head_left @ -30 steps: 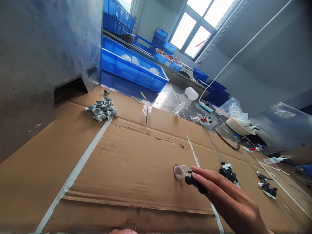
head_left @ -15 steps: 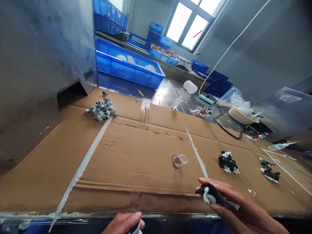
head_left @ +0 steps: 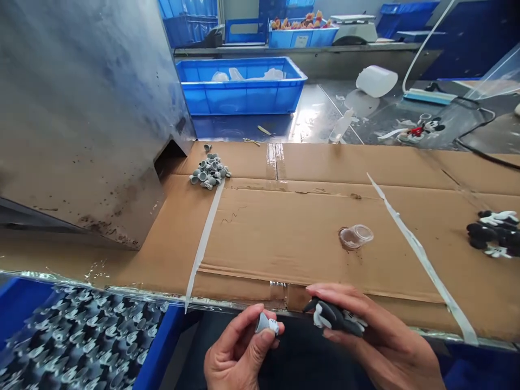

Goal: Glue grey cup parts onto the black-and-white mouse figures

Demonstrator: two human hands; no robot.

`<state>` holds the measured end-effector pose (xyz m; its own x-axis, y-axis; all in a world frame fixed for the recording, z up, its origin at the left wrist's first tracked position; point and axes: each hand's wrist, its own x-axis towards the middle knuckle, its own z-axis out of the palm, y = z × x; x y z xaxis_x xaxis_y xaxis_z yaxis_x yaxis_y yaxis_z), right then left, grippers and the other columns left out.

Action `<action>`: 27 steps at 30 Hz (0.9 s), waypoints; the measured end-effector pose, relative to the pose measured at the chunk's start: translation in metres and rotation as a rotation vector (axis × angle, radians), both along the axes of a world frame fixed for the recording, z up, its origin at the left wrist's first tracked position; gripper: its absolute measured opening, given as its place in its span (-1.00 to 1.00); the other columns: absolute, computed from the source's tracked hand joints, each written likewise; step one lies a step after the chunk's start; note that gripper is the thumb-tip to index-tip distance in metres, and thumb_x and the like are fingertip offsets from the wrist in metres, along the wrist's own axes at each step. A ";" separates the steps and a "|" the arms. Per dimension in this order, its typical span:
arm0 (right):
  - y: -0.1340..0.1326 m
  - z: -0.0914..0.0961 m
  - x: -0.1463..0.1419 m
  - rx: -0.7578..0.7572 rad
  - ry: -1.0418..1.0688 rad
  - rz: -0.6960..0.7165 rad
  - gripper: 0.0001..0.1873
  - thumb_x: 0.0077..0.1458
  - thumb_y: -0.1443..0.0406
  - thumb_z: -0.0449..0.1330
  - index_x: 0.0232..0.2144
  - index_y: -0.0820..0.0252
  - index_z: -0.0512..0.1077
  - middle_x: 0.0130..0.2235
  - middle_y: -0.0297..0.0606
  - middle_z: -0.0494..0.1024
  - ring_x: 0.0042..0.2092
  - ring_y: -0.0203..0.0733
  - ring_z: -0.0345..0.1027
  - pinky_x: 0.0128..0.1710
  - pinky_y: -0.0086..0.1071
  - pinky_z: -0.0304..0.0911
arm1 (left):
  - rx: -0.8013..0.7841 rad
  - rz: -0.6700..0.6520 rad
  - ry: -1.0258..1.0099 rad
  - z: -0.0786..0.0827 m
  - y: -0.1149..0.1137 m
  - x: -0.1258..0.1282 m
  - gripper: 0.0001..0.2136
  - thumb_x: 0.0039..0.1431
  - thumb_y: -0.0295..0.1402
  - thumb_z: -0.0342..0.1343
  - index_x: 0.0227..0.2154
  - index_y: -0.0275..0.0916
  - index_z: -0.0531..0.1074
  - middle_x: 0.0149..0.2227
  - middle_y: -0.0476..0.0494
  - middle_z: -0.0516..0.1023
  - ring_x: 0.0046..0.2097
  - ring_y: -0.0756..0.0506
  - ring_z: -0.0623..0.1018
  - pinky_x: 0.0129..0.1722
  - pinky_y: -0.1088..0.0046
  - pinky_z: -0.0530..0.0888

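**Two toy parts, one per hand, gap between**

Grey sleeve-shaped toy part point(head_left: 262, 324): pinched between thumb and fingers of left hand point(head_left: 238, 355), just in front of the near edge of the cardboard sheet point(head_left: 280, 233). Flared grey end to the left; white, black-lined end to the right, facing the other piece.

Black-and-white toy part point(head_left: 335, 318): gripped between thumb and fingers of right hand point(head_left: 390, 341), about level with the grey part, to its right, not touching. Long axis: sloping slightly from thin dark tip at upper left, the end nearer left hand, down to the right.

Beyond, nearer right hand: clear plastic cup point(head_left: 358, 236).
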<state>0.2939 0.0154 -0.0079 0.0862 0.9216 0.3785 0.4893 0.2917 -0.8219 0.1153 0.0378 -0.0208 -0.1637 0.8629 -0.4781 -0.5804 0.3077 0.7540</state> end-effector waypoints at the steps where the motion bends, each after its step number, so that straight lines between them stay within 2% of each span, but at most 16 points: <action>1: 0.001 0.000 -0.001 -0.004 -0.007 0.010 -0.74 0.32 0.14 0.28 0.04 -0.11 0.57 -0.07 -0.30 0.71 -0.05 -0.13 0.63 -0.01 -0.47 0.54 | 0.010 0.013 0.021 -0.001 0.000 0.001 -0.64 -0.40 -0.22 0.65 -0.45 -0.13 0.72 -0.47 -0.08 0.73 -0.48 -0.09 0.71 -0.48 0.68 0.61; 6: 0.005 -0.001 -0.005 -0.011 -0.010 0.033 -0.73 0.31 0.16 0.30 0.04 -0.10 0.53 -0.13 -0.36 0.72 -0.13 -0.23 0.65 -0.10 -0.60 0.51 | 0.124 0.051 0.079 0.002 0.000 0.011 -0.70 -0.30 -0.25 0.63 -0.45 -0.13 0.70 -0.36 -0.02 0.75 -0.46 -0.07 0.71 -0.53 0.70 0.59; 9: 0.008 -0.003 -0.008 0.034 -0.013 0.036 -0.74 0.33 0.15 0.28 0.04 -0.07 0.52 -0.14 -0.37 0.72 -0.15 -0.27 0.65 -0.10 -0.62 0.50 | 0.203 0.072 0.122 0.001 0.000 0.017 -0.74 -0.21 -0.29 0.60 -0.40 -0.11 0.70 -0.40 0.03 0.74 -0.49 -0.01 0.69 -0.41 0.68 0.63; 13: 0.010 -0.003 -0.008 0.052 -0.066 0.060 -0.76 0.36 0.17 0.25 0.04 -0.01 0.50 -0.13 -0.35 0.72 -0.13 -0.30 0.63 -0.05 -0.66 0.46 | 0.305 0.084 0.215 -0.009 -0.001 0.018 -0.75 -0.13 -0.29 0.57 -0.33 -0.09 0.73 -0.39 0.06 0.72 -0.46 0.00 0.69 -0.32 0.65 0.66; 18: 0.011 -0.001 -0.007 0.058 -0.110 0.083 -0.76 0.39 0.19 0.20 0.07 0.03 0.48 -0.09 -0.29 0.71 -0.08 -0.26 0.63 -0.03 -0.62 0.47 | 0.379 0.020 0.351 -0.019 -0.002 0.013 -0.80 -0.02 -0.26 0.52 -0.30 -0.11 0.73 -0.30 -0.01 0.74 -0.42 -0.07 0.72 -0.33 0.59 0.68; 22: 0.013 -0.001 -0.007 0.108 -0.120 0.110 -0.76 0.39 0.21 0.22 0.05 0.07 0.48 -0.11 -0.26 0.71 -0.12 -0.26 0.64 -0.05 -0.59 0.49 | 0.419 -0.036 0.393 -0.023 -0.003 0.009 -0.81 0.06 -0.27 0.48 -0.24 -0.06 0.71 -0.29 0.06 0.73 -0.36 0.00 0.72 -0.22 0.69 0.64; 27: 0.013 -0.004 -0.009 0.158 -0.178 0.119 -0.77 0.41 0.26 0.19 0.06 0.18 0.45 -0.10 -0.22 0.69 -0.09 -0.34 0.60 0.04 -0.64 0.42 | 0.517 -0.049 0.499 -0.031 -0.004 0.007 -0.82 0.11 -0.29 0.45 -0.20 -0.06 0.69 -0.28 0.09 0.73 -0.31 0.04 0.70 -0.17 0.73 0.61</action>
<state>0.2847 0.0286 -0.0115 -0.1003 0.8495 0.5180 0.5766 0.4739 -0.6656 0.1222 0.0341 -0.0522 -0.2117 0.9706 0.1150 -0.1231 -0.1432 0.9820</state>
